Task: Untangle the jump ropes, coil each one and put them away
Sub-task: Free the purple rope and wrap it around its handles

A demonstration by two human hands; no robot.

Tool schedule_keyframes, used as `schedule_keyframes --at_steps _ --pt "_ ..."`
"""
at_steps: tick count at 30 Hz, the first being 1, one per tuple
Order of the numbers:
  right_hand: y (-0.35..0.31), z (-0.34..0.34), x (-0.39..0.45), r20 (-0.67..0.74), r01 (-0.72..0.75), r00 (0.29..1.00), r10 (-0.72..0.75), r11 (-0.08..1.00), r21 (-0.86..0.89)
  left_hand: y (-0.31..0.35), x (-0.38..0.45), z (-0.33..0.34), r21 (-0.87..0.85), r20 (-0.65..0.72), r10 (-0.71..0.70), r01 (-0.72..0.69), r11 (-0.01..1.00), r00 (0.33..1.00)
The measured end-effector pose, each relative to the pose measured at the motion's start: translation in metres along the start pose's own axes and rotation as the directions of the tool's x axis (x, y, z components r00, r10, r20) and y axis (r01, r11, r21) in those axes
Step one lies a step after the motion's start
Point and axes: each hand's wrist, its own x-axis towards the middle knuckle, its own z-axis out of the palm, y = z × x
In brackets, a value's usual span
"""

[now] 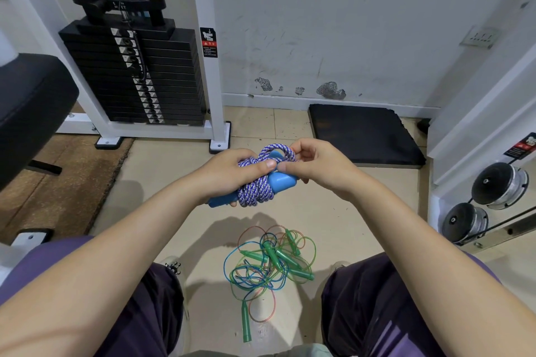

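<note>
A blue-and-white braided jump rope (pixel 256 190) with blue handles (pixel 282 182) is wound into a tight bundle in front of me. My left hand (pixel 232 172) grips the bundle, thumb across the coils. My right hand (pixel 314 164) pinches a loop of the same rope at the top of the bundle. On the tiled floor between my feet lies a tangle of thin green, blue and orange plastic jump ropes (pixel 271 262) with several green handles; one green handle (pixel 246 323) sticks out toward me.
A white weight machine with a black weight stack (pixel 136 75) stands at the left, its black seat pad (pixel 29 104) beside it. A black rubber mat (pixel 365 136) lies by the wall. Chrome dumbbells (pixel 490 203) sit on a rack at right.
</note>
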Motion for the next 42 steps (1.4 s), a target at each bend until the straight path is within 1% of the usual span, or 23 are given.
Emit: schedule_keyframes --at_steps 3,6,9,11,14,20,22,24,27,30,32,34,37,39,42 --pt "-0.001 -0.003 -0.002 0.076 -0.028 0.997 0.025 0.999 0.037 0.002 -0.002 -0.002 -0.005 0.003 0.003 -0.003 1.0 1.0" --pt "-0.001 -0.008 -0.005 0.169 -0.041 0.985 0.029 0.997 0.069 0.002 -0.004 -0.004 -0.08 0.04 -0.006 0.009 0.997 0.999" --pt "-0.001 -0.015 -0.005 0.229 -0.083 0.972 0.051 0.988 0.131 0.002 -0.005 -0.008 -0.145 0.068 -0.009 0.019 0.989 0.998" --pt "-0.001 -0.017 -0.005 0.235 -0.093 0.97 0.06 0.987 0.133 0.0 -0.005 -0.008 -0.161 0.072 -0.012 0.023 0.987 0.997" --pt "0.0 -0.017 -0.005 0.205 -0.094 0.975 0.081 0.994 0.055 -0.001 -0.003 -0.007 -0.146 0.074 -0.017 0.027 0.989 0.997" --pt "0.0 -0.017 -0.006 0.226 -0.109 0.968 0.111 0.994 -0.024 -0.002 -0.002 -0.008 -0.121 0.091 -0.015 0.026 0.992 0.996" --pt "-0.001 -0.018 -0.006 0.221 -0.117 0.969 0.113 0.993 0.003 -0.005 -0.001 -0.009 -0.134 0.106 -0.016 0.03 0.991 0.994" --pt "-0.001 -0.021 -0.005 0.213 -0.126 0.972 0.097 0.984 0.127 -0.007 0.002 -0.011 -0.15 0.124 -0.017 0.035 0.988 0.992" --pt "-0.002 -0.026 -0.003 0.129 -0.1 0.99 0.059 0.938 0.333 -0.008 0.004 -0.014 -0.168 0.148 -0.016 0.042 0.985 0.989" --pt "-0.001 -0.028 0.0 -0.05 -0.03 0.997 0.057 0.902 0.431 -0.01 0.005 -0.015 -0.125 0.161 -0.035 0.055 0.991 0.986" --pt "-0.001 -0.031 0.001 -0.168 0.018 0.984 0.064 0.895 0.446 -0.012 0.004 -0.013 -0.051 0.192 -0.049 0.059 0.997 0.98" --pt "-0.002 -0.033 0.001 -0.232 0.053 0.971 0.054 0.9 0.432 -0.013 0.004 -0.011 -0.009 0.194 -0.052 0.055 0.998 0.98" --pt "-0.005 -0.03 0.001 -0.294 0.111 0.956 0.019 0.901 0.419 -0.013 0.005 -0.012 0.006 0.179 -0.057 0.057 0.998 0.982" --pt "-0.006 -0.028 0.001 -0.329 0.14 0.944 0.0 0.905 0.402 -0.011 0.005 -0.012 0.022 0.204 -0.063 0.06 0.998 0.977" --pt "-0.008 -0.022 0.0 -0.343 0.149 0.939 -0.011 0.914 0.378 -0.009 0.003 -0.01 0.128 0.239 -0.064 0.034 0.991 0.969"
